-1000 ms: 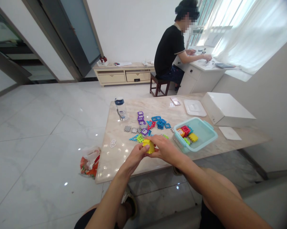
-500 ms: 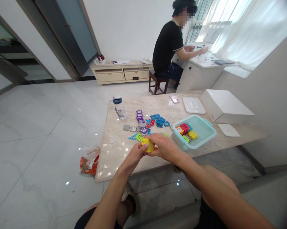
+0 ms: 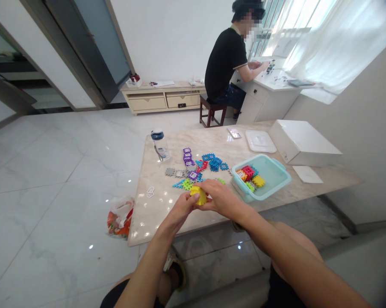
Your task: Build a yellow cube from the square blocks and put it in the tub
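Both hands hold one yellow block piece (image 3: pixel 199 196) just above the table's near edge. My left hand (image 3: pixel 184 206) grips its left side, thumb on the front. My right hand (image 3: pixel 216 196) closes on it from the right and top. Just beyond lie a green piece (image 3: pixel 187 184), a purple piece (image 3: pixel 193 175), grey pieces (image 3: pixel 170 172), red pieces (image 3: pixel 203 165) and a cluster of blue pieces (image 3: pixel 215 163). A row of purple pieces (image 3: pixel 188 157) lies farther back. White window-shaped pieces (image 3: pixel 151 192) lie at the left.
A light-green bin (image 3: pixel 278 182) holds several coloured blocks at the right. Beyond are a white lid (image 3: pixel 260 141) and a white box (image 3: pixel 304 139). A clear bottle (image 3: pixel 161 146) stands at the back left. Another person (image 3: pixel 225 60) sits at a white desk (image 3: pixel 266 98).
My hands and the yellow piece have hardly moved. The other person's outstretched hand has drawn back toward the body over the desk.
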### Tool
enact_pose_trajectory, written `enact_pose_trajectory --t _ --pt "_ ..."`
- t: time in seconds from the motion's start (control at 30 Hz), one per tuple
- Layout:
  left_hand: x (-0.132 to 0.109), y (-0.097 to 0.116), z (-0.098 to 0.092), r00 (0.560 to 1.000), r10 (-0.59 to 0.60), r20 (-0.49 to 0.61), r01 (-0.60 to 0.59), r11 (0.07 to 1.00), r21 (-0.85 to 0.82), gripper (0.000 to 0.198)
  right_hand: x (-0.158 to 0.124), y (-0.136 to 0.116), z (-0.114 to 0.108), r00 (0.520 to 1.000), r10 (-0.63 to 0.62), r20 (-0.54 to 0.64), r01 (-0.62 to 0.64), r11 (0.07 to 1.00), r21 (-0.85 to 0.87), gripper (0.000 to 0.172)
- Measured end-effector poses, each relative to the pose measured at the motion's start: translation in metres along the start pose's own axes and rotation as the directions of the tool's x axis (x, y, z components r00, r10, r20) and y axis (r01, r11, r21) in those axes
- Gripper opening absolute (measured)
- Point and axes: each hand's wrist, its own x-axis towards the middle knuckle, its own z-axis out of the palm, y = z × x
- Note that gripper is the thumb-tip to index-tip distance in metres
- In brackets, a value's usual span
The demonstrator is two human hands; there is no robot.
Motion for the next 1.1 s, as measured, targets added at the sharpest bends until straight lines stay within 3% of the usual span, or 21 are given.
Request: enact_pose_trajectory --t 0.8,1.1 --pt "0.0000 -0.0024 0.0008 1.000 -0.004 -0.003 0.004 1.000 0.027 0.051 -0.0007 0.0008 0.0019 1.000 0.020 0.008 -0.020 1.000 -0.007 0.060" --pt "-0.0005 0.0027 -0.0010 0.999 0.019 0.051 -0.019 1.000 0.005 0.063 -0.0001 -0.0018 -0.0048 0.999 0.036 -0.017 -0.033 0.991 0.129 0.062"
